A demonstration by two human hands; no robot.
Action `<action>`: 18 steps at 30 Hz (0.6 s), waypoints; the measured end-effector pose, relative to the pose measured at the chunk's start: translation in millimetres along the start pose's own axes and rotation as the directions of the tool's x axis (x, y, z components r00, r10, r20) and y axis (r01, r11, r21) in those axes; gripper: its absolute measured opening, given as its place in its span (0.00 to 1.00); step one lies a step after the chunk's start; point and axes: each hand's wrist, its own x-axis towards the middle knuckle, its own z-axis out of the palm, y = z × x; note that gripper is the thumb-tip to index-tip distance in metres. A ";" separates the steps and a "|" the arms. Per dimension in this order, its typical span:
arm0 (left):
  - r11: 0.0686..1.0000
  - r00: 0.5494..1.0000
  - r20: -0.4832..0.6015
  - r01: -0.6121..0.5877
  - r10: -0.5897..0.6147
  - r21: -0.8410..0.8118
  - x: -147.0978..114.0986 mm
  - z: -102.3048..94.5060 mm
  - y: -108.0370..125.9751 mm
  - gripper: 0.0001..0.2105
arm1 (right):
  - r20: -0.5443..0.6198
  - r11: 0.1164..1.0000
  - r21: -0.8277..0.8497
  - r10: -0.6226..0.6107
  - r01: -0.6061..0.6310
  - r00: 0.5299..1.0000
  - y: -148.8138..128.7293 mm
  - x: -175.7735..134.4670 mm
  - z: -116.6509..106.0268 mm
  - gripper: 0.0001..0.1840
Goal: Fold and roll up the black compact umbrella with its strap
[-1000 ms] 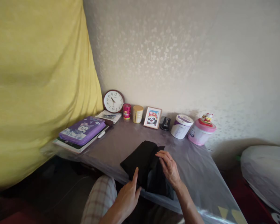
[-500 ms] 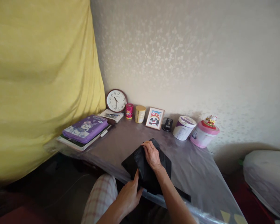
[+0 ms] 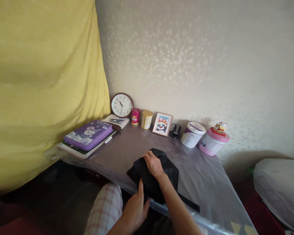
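A black piece of thin fabric (image 3: 159, 166) lies folded at the table's front edge, with a black strap (image 3: 189, 201) trailing from it to the right. Its exact kind I cannot tell. My right hand (image 3: 154, 164) is closed on a fold at the upper left part of the fabric, its fingertips bent over the cloth. Lower down, my left hand (image 3: 136, 206) grips the near left edge, the finger on top visible and some of the others hidden under the cloth.
Along the wall stand a round clock (image 3: 122, 104), a pink can (image 3: 135, 117), a yellow-lidded can (image 3: 146, 119), a panda picture frame (image 3: 162, 124), a black hole punch or stapler (image 3: 175, 131), a white tub (image 3: 193, 134) and a pink tub (image 3: 213, 142). A purple case (image 3: 88, 134) lies left.
My right hand has moved left and slightly down, carrying a fold of the black fabric over toward my left hand. My left hand has shifted slightly left.
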 end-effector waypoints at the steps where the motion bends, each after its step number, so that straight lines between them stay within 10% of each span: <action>1: 1.000 1.000 -0.022 -0.004 0.003 -0.031 -1.1 0.2 0.7 0.35 | 0.013 1.000 -0.014 -0.003 0.004 1.000 -0.3 -0.3 -0.3 0.11; 18: 0.946 0.997 0.077 -0.008 -0.018 0.324 2.2 -7.7 15.7 0.29 | 0.008 0.998 -0.045 -0.043 0.044 0.999 -0.8 -2.0 0.0 0.11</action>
